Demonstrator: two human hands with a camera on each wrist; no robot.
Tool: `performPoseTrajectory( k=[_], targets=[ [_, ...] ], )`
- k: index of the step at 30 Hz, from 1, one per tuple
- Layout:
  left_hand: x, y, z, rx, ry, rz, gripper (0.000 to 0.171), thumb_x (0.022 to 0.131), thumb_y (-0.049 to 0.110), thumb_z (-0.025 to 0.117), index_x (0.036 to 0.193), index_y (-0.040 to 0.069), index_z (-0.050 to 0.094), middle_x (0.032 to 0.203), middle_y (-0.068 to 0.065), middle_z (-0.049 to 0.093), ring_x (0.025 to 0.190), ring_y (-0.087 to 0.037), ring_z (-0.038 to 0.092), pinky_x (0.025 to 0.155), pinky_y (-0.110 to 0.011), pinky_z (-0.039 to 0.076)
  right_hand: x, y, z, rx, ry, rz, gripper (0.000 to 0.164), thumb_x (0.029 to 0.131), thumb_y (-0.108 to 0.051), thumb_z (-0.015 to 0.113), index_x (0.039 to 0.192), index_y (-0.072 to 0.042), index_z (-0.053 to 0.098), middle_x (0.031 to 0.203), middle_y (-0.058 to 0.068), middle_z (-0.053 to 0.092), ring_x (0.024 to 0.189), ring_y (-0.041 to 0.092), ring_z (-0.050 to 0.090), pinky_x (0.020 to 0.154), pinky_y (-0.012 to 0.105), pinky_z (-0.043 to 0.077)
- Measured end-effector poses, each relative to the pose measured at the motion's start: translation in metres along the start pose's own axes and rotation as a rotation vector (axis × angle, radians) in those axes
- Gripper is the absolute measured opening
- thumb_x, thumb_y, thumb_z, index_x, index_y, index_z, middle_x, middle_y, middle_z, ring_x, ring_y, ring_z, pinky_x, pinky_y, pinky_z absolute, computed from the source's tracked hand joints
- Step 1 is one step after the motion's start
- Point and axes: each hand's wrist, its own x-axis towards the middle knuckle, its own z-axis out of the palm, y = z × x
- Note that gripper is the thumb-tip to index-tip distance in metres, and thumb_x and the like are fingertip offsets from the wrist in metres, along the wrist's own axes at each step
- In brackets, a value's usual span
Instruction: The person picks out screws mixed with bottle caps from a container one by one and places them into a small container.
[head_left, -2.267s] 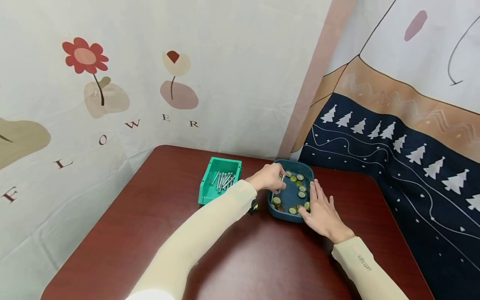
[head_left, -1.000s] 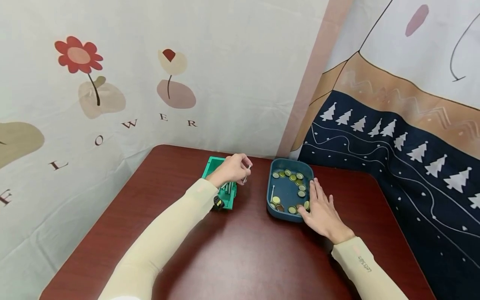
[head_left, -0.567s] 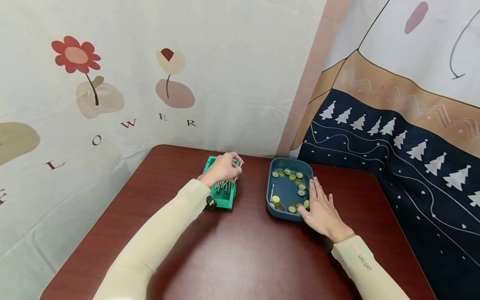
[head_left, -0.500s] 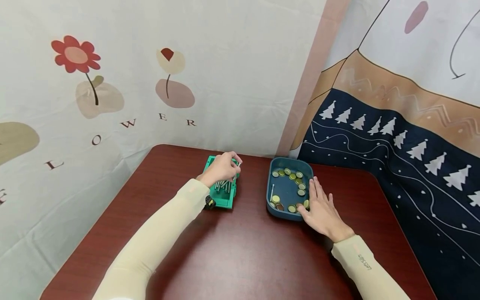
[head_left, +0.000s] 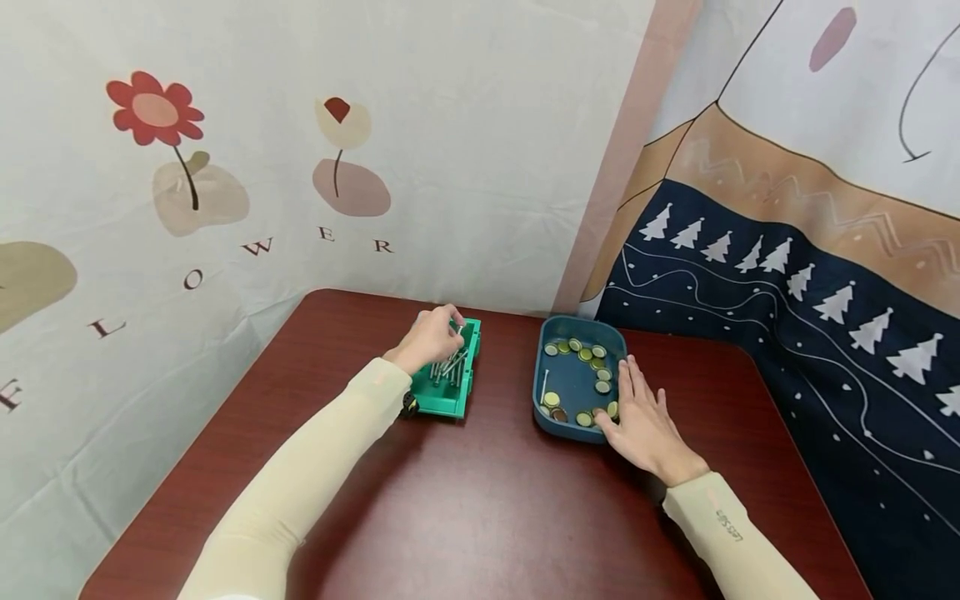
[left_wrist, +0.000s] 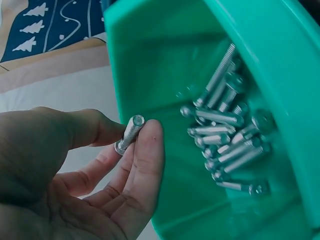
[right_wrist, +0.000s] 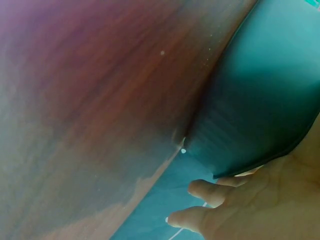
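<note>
In the head view my left hand (head_left: 429, 342) is over the green bin (head_left: 441, 407). Thumb and fingertips pinch a silver bolt (left_wrist: 131, 131), seen nearly end-on in the left wrist view. Below it, several loose bolts (left_wrist: 220, 118) lie heaped in the bin. My right hand (head_left: 647, 429) rests with straight fingers along the right wall of a blue tray (head_left: 572, 431); the right wrist view shows its fingers at the rim. Inside the tray, small round yellow-green caps (head_left: 585, 355) are scattered, and one bolt (head_left: 545, 387) lies along the left wall.
Both containers stand toward the back of a dark red-brown table (head_left: 495, 500), with a gap between them. Behind the table hangs a pale cloth (head_left: 480, 167) with flower prints; a navy cloth (head_left: 750, 325) with white trees hangs at the right.
From over the blue tray, my left hand has moved left to above the green bin, with a bolt in its fingers. The right hand has stayed at the tray.
</note>
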Motion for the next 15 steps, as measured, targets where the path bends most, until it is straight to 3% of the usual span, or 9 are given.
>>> performPoseTrajectory(
  k=[6,12,15],
  targets=[
    [0.0009,-0.008,0.0029,0.076,0.005,0.005,0.034,0.116,0.01,0.067,0.15,0.005,0.067,0.116,-0.018,0.078,0.074,-0.021,0.066,0.067,-0.031,0.051,-0.0005,-0.0008,0.0001,-0.007,0.005,-0.003,0.102,0.115,-0.045,0.062,0.185,0.005,0.007,0.196,0.027,0.0,0.18,0.055,0.014,0.134,0.093,0.01],
    [0.0026,-0.0105,0.0068,0.165,0.02,0.008,0.035,0.117,0.009,0.069,0.15,0.001,0.067,0.143,-0.022,0.075,0.085,-0.027,0.071,0.072,-0.035,0.057,0.0001,-0.0007,0.0001,0.005,-0.003,0.005,0.103,0.114,-0.044,0.063,0.185,0.004,0.005,0.196,0.026,-0.002,0.181,0.054,0.012,0.134,0.093,0.009],
    [0.0032,-0.0114,0.0078,0.216,0.024,0.02,0.035,0.116,0.005,0.067,0.15,-0.001,0.069,0.148,-0.023,0.075,0.092,-0.029,0.073,0.074,-0.038,0.058,0.0,0.0,0.0004,0.006,-0.003,0.007,0.104,0.114,-0.044,0.063,0.185,0.004,0.004,0.196,0.026,-0.002,0.181,0.055,0.012,0.134,0.093,0.008]
  ],
)
